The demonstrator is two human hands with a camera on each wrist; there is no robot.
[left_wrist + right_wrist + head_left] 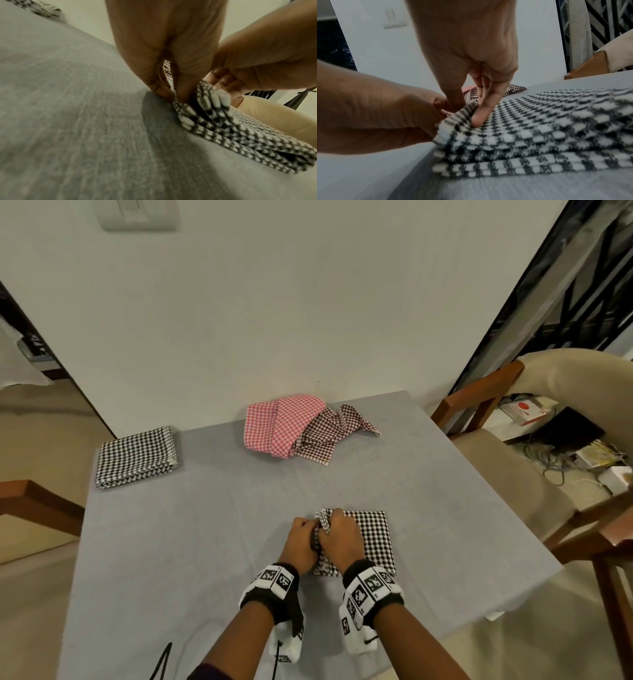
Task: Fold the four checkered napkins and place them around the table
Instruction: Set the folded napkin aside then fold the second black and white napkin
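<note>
- The black-and-white checkered cloth napkin [371, 537], folded into a thick square, lies near the front edge of the grey cloth-covered table [205, 542], right of centre.
- It looks soft, light and limp; its stacked layers will likely slip apart unless pinched together at a corner or along the open edge.
- The left hand [301, 542] pinches the napkin's left edge, fingers curled on the layers.
- The right hand [339, 537] grips the raised far-left corner, 1 finger [481, 113] pressing the top layer.
- Only the head view shows the rest: 1 folded black-and-white napkin [137, 457] at the far-left corner, plus a pink checkered napkin [277, 426] and a brown checkered napkin [329, 433] crumpled together at the far edge.
- The wrist views show the layered edges [214, 121], hidden from above.
</note>
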